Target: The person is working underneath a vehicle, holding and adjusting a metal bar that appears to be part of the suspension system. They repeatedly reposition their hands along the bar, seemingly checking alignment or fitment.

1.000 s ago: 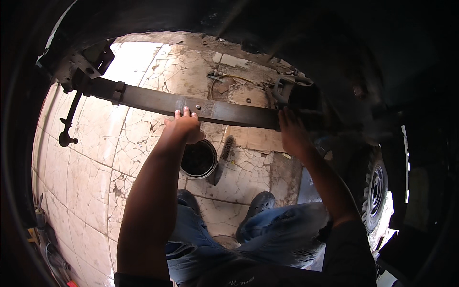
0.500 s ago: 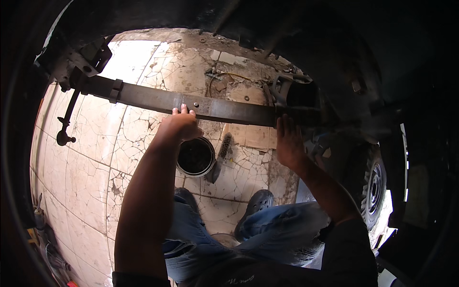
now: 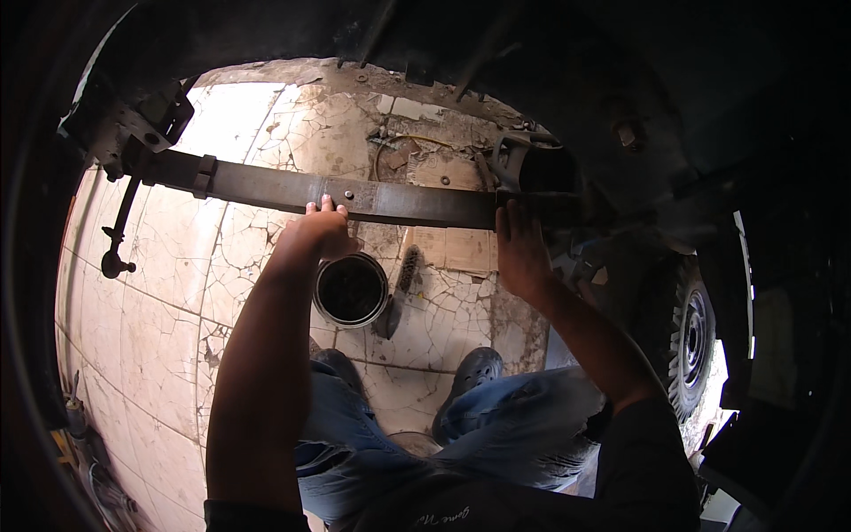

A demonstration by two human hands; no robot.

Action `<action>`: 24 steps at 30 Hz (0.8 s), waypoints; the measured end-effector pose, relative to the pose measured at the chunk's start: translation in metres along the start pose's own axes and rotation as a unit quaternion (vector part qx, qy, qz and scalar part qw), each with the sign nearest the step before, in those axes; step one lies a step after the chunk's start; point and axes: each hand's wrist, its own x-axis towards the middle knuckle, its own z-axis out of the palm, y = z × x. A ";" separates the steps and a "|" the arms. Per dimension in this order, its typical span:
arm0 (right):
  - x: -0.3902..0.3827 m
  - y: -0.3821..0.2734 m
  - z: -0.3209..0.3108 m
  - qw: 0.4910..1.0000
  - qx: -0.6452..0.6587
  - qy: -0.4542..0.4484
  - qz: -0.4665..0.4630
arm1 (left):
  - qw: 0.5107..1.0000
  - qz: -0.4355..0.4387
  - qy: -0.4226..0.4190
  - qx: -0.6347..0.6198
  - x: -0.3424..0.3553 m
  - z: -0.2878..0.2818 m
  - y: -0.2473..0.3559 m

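A long dark leaf spring (image 3: 421, 202) runs crosswise beneath the vehicle, with a clamp (image 3: 205, 176) around it near its left end and a small bolt (image 3: 349, 195) at its middle. My left hand (image 3: 315, 232) lays its fingertips on the near side of the spring beside that bolt; its thumb stands apart, below the edge. Farther right, my right hand (image 3: 523, 253) rests stretched fingers against the spring, close to a dark bracket. Neither hand visibly wraps round the metal. The spring's right end is lost in shadow.
Below the spring, a round can (image 3: 351, 291) stands on the cracked tile floor beside a wire brush (image 3: 409, 270). A rod with a ball joint (image 3: 115, 264) hangs at left. A wheel (image 3: 693, 332) is at right; tools (image 3: 93, 461) lie lower left.
The whole view has shifted slightly, so the spring, can and hands appear a little farther left. Both hands keep their places on the spring.
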 end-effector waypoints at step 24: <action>0.019 0.017 0.025 0.997 0.025 0.066 0.013 | 1.000 -0.001 0.009 0.007 -0.014 -0.004 0.004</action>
